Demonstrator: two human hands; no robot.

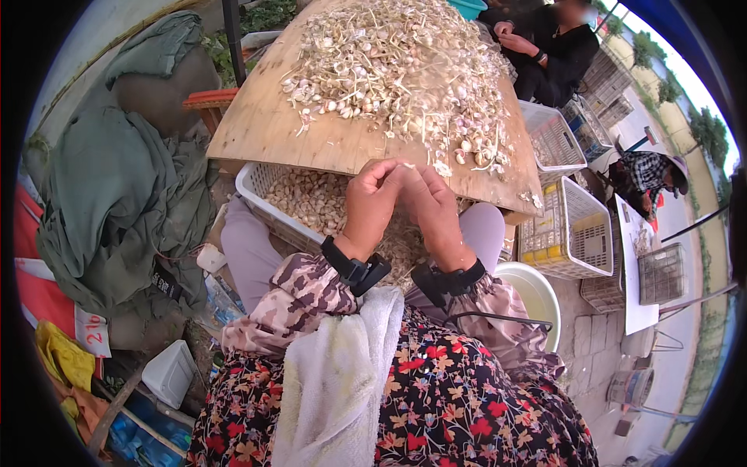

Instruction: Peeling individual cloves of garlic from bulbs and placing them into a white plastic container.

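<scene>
My left hand (373, 204) and my right hand (435, 210) meet at the fingertips just over the near edge of the wooden board (262, 128). Pinched between them is a small pale piece, which looks like a garlic clove (409, 166); the fingers hide most of it. A large heap of garlic (402, 70) with dry stalks and skins covers the board's middle and far part. Under the board's near edge, a white plastic crate (280, 219) holds many loose cloves (309, 201). Papery skins (402, 248) lie below my hands, between my knees.
A pale round basin (534, 298) stands by my right knee. Plastic crates (589, 227) are at the right, beside a white table (639, 309). One person (554, 52) sits at the board's far right, another (648, 175) farther right. Green cloth (117, 192) lies heaped at the left.
</scene>
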